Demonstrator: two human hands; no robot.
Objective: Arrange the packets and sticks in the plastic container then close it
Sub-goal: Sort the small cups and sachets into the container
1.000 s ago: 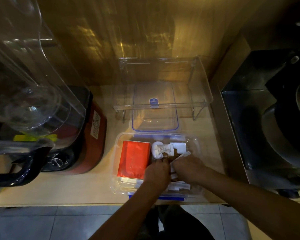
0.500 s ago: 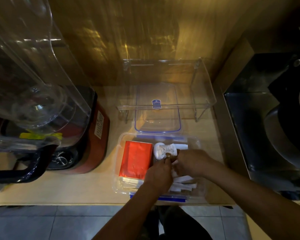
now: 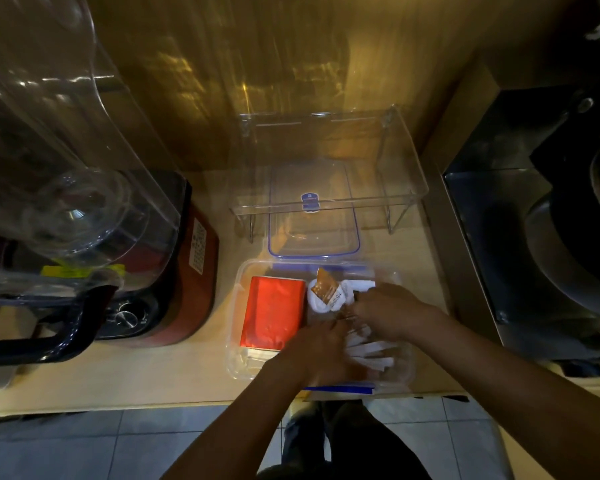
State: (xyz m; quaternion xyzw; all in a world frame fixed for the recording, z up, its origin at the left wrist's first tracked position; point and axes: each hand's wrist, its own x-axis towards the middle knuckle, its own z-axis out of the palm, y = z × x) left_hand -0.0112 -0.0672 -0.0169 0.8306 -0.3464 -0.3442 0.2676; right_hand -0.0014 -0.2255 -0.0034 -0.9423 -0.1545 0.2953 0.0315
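Observation:
A clear plastic container [image 3: 235, 344] sits at the counter's front edge. A red packet stack [image 3: 274, 313] fills its left half. At the back lies a white round packet [image 3: 317, 303] with a brown packet [image 3: 324, 289] propped on it. White paper sticks [image 3: 373, 353] fan out in the right half. My left hand [image 3: 317, 353] is curled over the sticks' near ends, blurred. My right hand [image 3: 390, 313] is closed just behind, pinching thin sticks between the two hands. The clear lid with a blue rim [image 3: 314, 209] lies behind the container.
A clear acrylic riser [image 3: 406, 188] stands over the lid against the wooden back wall. A red-and-black blender with a clear cover [image 3: 84, 209] fills the left. A dark metal appliance [image 3: 534, 244] stands to the right. The counter edge [image 3: 118, 407] runs just in front of the container.
A brown packet now stands on the white round packet. The white sticks have spread into a fan. Both hands have shifted slightly toward the container's front.

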